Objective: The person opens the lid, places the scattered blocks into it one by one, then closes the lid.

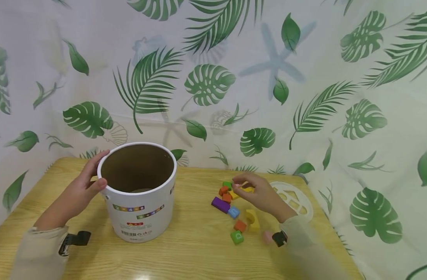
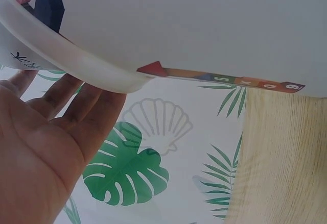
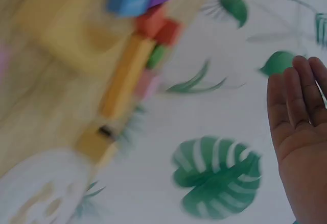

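A white bucket (image 1: 140, 210) stands upright on the left of the table. My left hand (image 1: 79, 187) touches its left side at the rim (image 1: 105, 186), thumb nearer me, fingers farther back. In the left wrist view the fingers (image 2: 97, 106) reach up against the rim's outside. My right hand (image 1: 259, 192) is over the loose blocks, and its fingers (image 3: 294, 91) look fairly straight with nothing held in the right wrist view. Around it lie a purple block (image 1: 220, 204), a light blue block (image 1: 233, 212), a yellow arch block (image 1: 252, 220) and a green block (image 1: 237, 237).
A white lid with cutouts (image 1: 306, 200) lies right of the blocks, partly behind my right forearm. Red and orange blocks (image 1: 239, 225) and a pink block (image 1: 267, 237) are on the wooden table (image 1: 196, 249). A leaf-patterned sheet (image 1: 213, 116) hangs behind.
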A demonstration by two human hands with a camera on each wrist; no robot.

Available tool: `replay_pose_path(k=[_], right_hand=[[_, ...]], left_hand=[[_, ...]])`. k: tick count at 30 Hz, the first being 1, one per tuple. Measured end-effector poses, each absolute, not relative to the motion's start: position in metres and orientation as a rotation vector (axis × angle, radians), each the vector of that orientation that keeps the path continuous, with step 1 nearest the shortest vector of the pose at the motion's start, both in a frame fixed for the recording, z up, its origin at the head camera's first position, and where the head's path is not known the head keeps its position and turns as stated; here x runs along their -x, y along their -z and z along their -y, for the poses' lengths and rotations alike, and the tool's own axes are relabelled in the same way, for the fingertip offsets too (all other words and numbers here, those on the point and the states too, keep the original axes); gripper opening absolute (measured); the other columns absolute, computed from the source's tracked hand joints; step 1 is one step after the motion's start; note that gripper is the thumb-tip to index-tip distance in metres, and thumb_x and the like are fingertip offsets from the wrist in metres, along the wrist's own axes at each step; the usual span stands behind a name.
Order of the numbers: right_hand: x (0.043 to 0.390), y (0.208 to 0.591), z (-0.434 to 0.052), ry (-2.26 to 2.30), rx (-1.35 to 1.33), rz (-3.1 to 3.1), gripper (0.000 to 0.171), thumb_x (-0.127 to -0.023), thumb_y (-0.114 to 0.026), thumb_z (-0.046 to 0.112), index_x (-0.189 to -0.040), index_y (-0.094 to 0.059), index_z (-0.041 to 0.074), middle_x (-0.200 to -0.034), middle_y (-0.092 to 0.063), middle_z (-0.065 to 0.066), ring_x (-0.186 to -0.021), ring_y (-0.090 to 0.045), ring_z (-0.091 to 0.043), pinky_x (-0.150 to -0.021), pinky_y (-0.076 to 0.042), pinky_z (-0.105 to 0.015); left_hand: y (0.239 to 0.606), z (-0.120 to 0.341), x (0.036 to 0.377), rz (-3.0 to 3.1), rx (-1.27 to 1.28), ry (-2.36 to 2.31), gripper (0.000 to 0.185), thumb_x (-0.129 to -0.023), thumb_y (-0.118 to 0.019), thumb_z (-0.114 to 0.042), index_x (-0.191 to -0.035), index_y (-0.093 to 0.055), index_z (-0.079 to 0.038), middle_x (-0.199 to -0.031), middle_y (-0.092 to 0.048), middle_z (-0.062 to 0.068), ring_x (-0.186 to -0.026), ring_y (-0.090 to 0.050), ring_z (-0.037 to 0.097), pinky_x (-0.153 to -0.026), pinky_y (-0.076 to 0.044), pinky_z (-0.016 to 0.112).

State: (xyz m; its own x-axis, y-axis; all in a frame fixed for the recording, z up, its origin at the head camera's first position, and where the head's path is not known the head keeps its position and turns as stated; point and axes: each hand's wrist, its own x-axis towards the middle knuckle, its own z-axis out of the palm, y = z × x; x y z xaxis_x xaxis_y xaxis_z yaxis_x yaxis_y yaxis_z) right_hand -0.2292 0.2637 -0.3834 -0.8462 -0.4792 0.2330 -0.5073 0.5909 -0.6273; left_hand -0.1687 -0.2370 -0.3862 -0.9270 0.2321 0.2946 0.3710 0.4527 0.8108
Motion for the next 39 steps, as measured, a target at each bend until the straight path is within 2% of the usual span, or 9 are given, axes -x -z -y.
replay_pose_path(k=[12,20,27,32,39], right_hand=[[0.217,0.43,-0.345,-0.921,-0.686,3.004,0.04,-0.098,-0.073,0.029,-0.126,-0.068,0.0,-0.117,-0.069,-0.015,-0.104,-0.064,-0.024,-0.089,-0.057,-0.045],[0.2,0.443,-0.368,-0.974,-0.648,3.076,0.035,-0.098,-0.073,0.029,-0.121,-0.07,0.002,-0.109,-0.07,-0.004,-0.095,-0.063,-0.015,-0.079,-0.056,-0.03],[0.193,0.452,-0.378,-1.035,-0.693,3.135,0.029,-0.097,-0.073,0.031,-0.116,-0.072,0.008,-0.103,-0.07,0.001,-0.091,-0.062,-0.008,-0.078,-0.054,-0.027],[0.193,0.456,-0.379,-1.15,-0.657,3.149,0.022,-0.098,-0.072,0.029,-0.111,-0.074,0.011,-0.097,-0.069,0.002,-0.086,-0.062,-0.01,-0.074,-0.054,-0.027],[0.194,0.46,-0.381,-1.222,-0.579,3.149,0.022,-0.099,-0.071,0.03,-0.111,-0.074,0.011,-0.095,-0.07,0.0,-0.084,-0.062,-0.012,-0.069,-0.055,-0.028]], left_hand=[[0.388,0.237,0.171,2.547,0.53,1.484,0.075,-0.109,-0.053,-0.032,-0.167,-0.006,-0.03,-0.159,-0.029,0.023,-0.135,-0.034,0.044,-0.099,-0.032,0.083],[0.39,0.238,0.172,2.545,0.536,1.478,0.075,-0.109,-0.053,-0.029,-0.167,-0.006,-0.028,-0.157,-0.03,0.024,-0.131,-0.035,0.039,-0.098,-0.034,0.083],[0.39,0.239,0.171,2.537,0.53,1.48,0.075,-0.109,-0.054,-0.029,-0.167,-0.007,-0.028,-0.16,-0.027,0.023,-0.136,-0.033,0.047,-0.097,-0.032,0.085],[0.387,0.239,0.17,2.539,0.524,1.486,0.076,-0.108,-0.055,-0.029,-0.167,-0.007,-0.028,-0.16,-0.026,0.025,-0.139,-0.03,0.051,-0.096,-0.03,0.086],[0.386,0.235,0.168,2.538,0.538,1.486,0.076,-0.108,-0.055,-0.029,-0.167,-0.008,-0.025,-0.16,-0.026,0.026,-0.138,-0.03,0.052,-0.095,-0.029,0.087]])
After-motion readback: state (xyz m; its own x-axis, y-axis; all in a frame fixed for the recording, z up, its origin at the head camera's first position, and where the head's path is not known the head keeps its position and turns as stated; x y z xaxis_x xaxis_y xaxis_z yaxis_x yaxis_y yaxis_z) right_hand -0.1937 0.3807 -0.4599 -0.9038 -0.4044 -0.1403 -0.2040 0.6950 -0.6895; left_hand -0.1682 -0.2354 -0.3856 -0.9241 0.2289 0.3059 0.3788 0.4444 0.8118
